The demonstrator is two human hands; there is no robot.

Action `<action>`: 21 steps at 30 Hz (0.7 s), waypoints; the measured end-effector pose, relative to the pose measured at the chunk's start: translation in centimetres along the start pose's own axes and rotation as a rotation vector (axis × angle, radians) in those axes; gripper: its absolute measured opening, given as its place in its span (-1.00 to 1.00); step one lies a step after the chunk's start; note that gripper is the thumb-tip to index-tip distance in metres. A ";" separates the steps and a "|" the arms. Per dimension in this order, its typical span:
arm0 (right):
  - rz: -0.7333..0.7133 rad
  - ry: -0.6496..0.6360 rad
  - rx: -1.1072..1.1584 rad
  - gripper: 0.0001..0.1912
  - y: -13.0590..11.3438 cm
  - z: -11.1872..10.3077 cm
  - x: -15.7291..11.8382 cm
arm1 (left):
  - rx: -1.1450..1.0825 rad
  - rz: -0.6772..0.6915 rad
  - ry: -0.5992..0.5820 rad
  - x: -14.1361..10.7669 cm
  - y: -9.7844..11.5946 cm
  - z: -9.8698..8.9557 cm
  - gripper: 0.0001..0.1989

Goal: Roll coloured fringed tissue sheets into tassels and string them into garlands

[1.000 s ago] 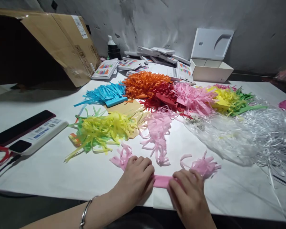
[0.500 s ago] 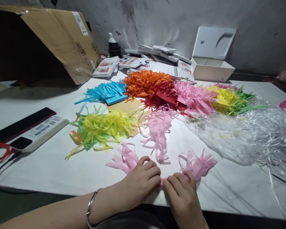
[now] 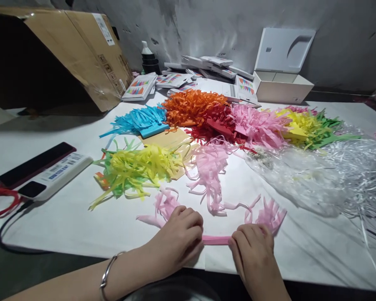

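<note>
Near the table's front edge, my left hand [image 3: 183,238] and my right hand [image 3: 253,248] both grip a pink tissue-paper tassel [image 3: 217,240]. Its folded, narrow middle band stretches flat between my fingers. Cut pink fringe spreads out beyond each hand, to the upper left and upper right. My fingers are curled down on the band, and the fingertips of the left hand are partly hidden. Just beyond lies another loose pink tassel [image 3: 211,175]. A yellow and green fringe pile [image 3: 141,167] rests to its left.
Blue [image 3: 141,121], orange [image 3: 194,106] and red fringe bundles [image 3: 219,127] line the middle. A clear plastic bag [image 3: 294,179] with silvery strands lies right. A phone [image 3: 37,165] sits by a white power bank [image 3: 56,177]. Behind are flat packets [image 3: 141,87], a white box [image 3: 282,90] and a carton [image 3: 78,50].
My hands have moved apart, the left one leftward and the right one rightward. More of the tassel's pink middle band now shows between them.
</note>
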State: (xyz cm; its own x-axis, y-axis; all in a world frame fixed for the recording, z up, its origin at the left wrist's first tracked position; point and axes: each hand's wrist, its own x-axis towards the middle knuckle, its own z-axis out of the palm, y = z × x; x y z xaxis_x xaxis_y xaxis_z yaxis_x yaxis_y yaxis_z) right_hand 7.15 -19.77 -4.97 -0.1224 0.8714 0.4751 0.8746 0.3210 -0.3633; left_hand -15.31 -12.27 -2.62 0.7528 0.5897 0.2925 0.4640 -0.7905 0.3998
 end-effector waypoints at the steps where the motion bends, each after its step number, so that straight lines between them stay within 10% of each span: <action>1: 0.010 -0.023 -0.009 -0.72 -0.1 0.0 0.2 | -0.031 -0.039 -0.014 0.2 0.1 0.0 -0.89; 5: 0.038 -0.075 -0.027 -0.78 0.0 -0.5 0.5 | -0.032 -0.135 -0.047 0.9 0.3 0.0 -0.92; 12: -0.162 0.053 0.060 -0.85 -0.8 -0.3 0.6 | 0.137 0.194 -0.137 1.5 0.5 -0.3 -0.92; 21: -0.235 -0.013 -0.038 -0.69 -1.6 0.8 1.5 | 0.099 0.184 -0.107 2.2 -0.5 1.2 -0.92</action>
State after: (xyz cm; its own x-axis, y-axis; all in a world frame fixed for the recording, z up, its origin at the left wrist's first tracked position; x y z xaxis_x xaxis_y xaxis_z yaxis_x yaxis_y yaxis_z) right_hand 5.19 -18.65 -4.35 -0.3309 0.7792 0.5323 0.8383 0.5018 -0.2133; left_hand -13.37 -10.74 -3.21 0.8718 0.4171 0.2567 0.3537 -0.8988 0.2591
